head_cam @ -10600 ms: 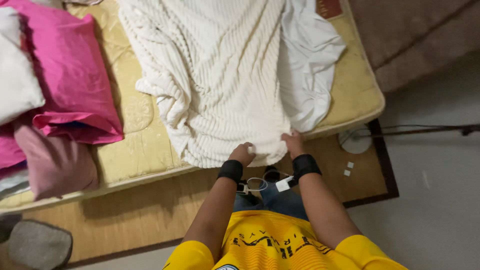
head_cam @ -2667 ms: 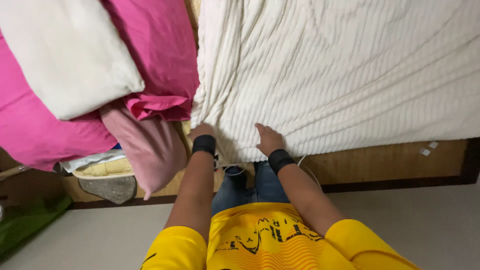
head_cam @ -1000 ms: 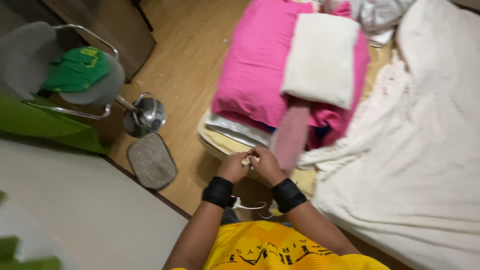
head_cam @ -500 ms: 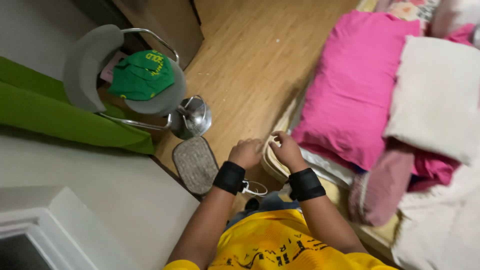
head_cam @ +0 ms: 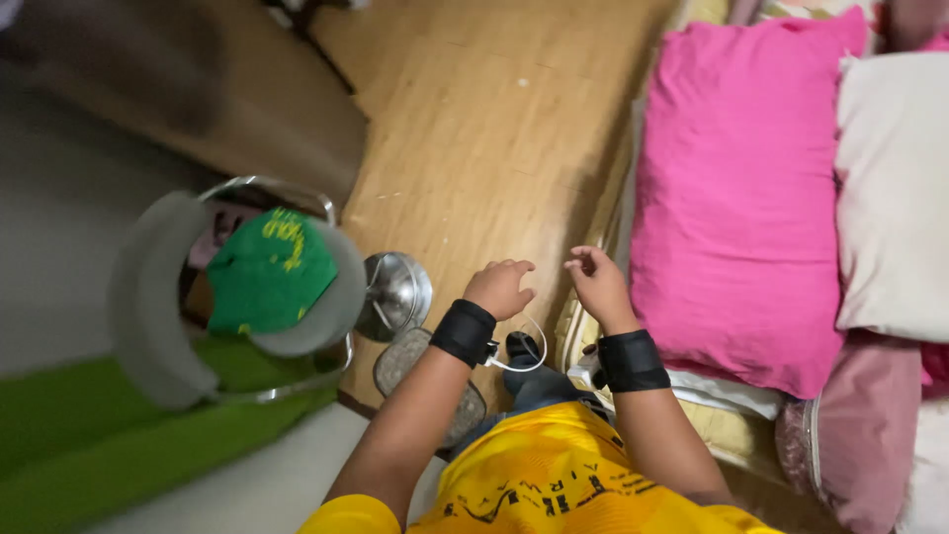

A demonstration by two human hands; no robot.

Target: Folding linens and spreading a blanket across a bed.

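At frame centre our left hand [head_cam: 499, 288] curls loosely and our right hand [head_cam: 596, 285] half-opens, both now empty beside the mattress corner [head_cam: 585, 326], the white ribbed blanket gone from view.

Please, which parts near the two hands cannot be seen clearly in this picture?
- Head view: palm of the left hand is turned away; whether it holds anything cannot be told.
- Right hand: fingers curled and blurred beside the pink pillow.
- White pillow: cut off by the right edge.
- Mattress edge: partly hidden behind the right wrist.
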